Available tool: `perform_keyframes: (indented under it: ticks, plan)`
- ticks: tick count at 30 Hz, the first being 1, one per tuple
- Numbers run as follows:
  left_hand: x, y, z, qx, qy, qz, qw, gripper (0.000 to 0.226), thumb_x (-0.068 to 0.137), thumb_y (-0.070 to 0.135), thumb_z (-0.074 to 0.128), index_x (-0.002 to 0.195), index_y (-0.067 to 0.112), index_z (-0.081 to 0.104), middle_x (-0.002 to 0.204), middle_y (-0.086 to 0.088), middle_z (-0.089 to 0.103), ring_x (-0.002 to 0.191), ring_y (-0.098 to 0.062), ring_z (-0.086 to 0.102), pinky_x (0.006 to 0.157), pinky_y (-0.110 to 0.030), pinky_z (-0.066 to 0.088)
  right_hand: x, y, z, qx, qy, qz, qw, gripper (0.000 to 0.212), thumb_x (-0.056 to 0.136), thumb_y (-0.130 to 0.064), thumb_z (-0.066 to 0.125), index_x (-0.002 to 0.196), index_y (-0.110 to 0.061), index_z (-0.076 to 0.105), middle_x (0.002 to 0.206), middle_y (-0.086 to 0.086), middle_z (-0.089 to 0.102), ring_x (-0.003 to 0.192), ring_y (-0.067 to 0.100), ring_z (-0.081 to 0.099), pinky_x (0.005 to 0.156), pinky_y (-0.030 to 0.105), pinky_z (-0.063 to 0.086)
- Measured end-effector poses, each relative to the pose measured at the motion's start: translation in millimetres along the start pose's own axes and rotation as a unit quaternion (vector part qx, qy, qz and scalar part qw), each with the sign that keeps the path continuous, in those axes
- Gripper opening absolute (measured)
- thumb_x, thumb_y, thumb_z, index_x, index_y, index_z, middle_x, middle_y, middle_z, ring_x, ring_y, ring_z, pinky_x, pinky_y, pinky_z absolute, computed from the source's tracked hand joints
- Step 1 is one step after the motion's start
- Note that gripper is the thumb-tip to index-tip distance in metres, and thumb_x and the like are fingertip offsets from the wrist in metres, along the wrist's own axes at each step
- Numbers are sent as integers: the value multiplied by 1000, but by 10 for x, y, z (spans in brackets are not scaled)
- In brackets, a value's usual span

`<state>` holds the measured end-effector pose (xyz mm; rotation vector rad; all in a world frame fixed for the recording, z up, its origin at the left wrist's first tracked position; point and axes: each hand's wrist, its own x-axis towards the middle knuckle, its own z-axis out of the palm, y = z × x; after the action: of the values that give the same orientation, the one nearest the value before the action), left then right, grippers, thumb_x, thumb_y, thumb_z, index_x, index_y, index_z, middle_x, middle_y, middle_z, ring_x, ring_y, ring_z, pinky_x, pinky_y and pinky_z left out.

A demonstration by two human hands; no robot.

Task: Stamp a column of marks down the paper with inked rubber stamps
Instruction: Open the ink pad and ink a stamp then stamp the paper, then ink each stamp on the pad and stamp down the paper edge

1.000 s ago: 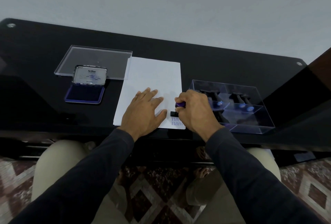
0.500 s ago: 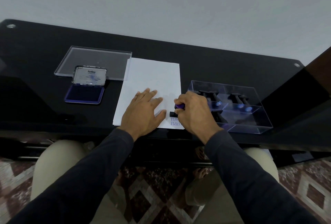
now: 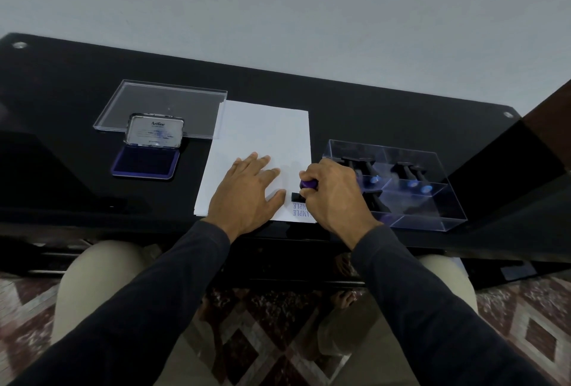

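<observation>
A white sheet of paper (image 3: 265, 135) lies on the black table (image 3: 355, 107). My left hand (image 3: 247, 192) rests flat on its near part, fingers spread. My right hand (image 3: 335, 194) grips a rubber stamp (image 3: 301, 192) with a purple knob and black base, set down on the paper's right edge. Just below the stamp, purple stamped words (image 3: 301, 211) show near the paper's near right corner. An open blue ink pad (image 3: 145, 165) with its lid raised sits to the left of the paper.
A clear plastic box (image 3: 432, 212) holding several more stamps stands right of the paper, beside my right hand. A clear flat lid (image 3: 160, 101) lies behind the ink pad. The table's near edge runs just below the paper; my knees are beneath it.
Almost nothing has moved. My right hand keeps the stamp at the same spot on the paper's right edge, and my left hand stays flat on the sheet.
</observation>
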<state>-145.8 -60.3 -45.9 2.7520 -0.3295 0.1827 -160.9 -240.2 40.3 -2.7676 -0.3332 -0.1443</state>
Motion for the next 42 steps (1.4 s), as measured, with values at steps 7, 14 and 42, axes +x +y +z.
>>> perform_keyframes:
  ticks: [7, 14, 42]
  plan:
    - [4, -6, 2, 2, 2, -1, 1000, 68, 93, 66, 32, 146, 28, 52, 161, 1, 36, 152, -20, 23, 126, -42, 16, 24, 39, -51, 43, 12, 15, 999, 24, 84, -13, 72, 109, -16, 71, 104, 0, 64, 94, 14, 60, 80, 17, 43]
    - [-9, -35, 8, -5, 13, 3, 1000, 62, 96, 61, 39, 145, 27, 53, 160, 0, 38, 152, -19, 23, 126, -39, 13, -54, 201, -212, 386, 153, 218, 883, 16, 80, -7, 71, 87, -21, 69, 79, -3, 70, 68, 12, 66, 60, 29, 55]
    - [120, 525, -209, -62, 47, 8, 997, 50, 93, 36, 62, 139, 16, 59, 148, -7, 52, 137, -25, 44, 112, -41, 41, -227, 522, -371, 551, 181, 278, 766, 17, 86, 3, 62, 100, -8, 63, 89, 10, 66, 69, 18, 64, 50, 28, 48]
